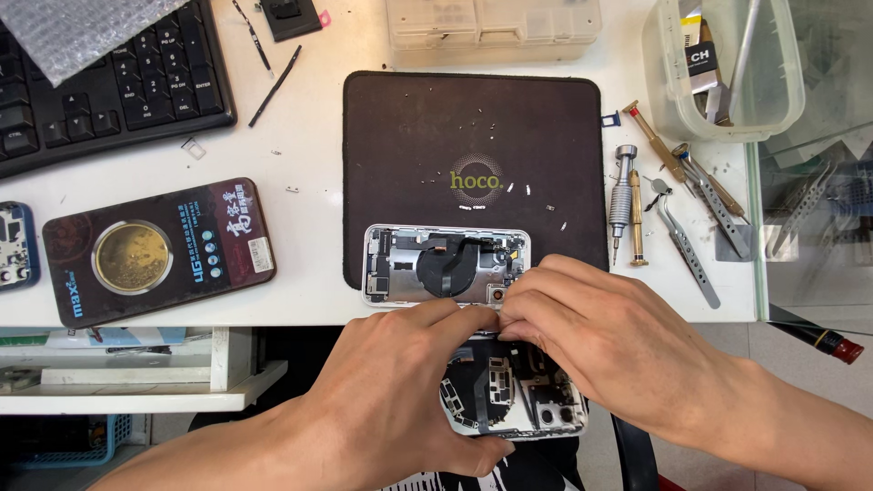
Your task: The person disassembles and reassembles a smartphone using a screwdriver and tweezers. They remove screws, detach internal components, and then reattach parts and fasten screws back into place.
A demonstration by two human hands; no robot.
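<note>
Both hands meet below the table's front edge: left hand (400, 382) cradles an opened phone (514, 391), right hand (591, 332) pinches at its top edge. A second gutted phone shell (446, 265) lies on the dark mat (473, 136), loose screws scattered; reassembly looks far off.

- A small electronics repair workshop, most likely for phones.
- On the white table (309, 227) lies a dark work mat (409, 136) dotted with tiny loose screws (523, 191).
- Two opened phone bodies (446, 264) show bare inner parts.
- Precision screwdrivers (622, 200) and tweezers (684, 245) lie beside the mat.
- A clear tub (727, 100) holds more tools; a compartmented parts box (491, 23) sits behind.
- A black keyboard (118, 82) stands at the far left.
</note>
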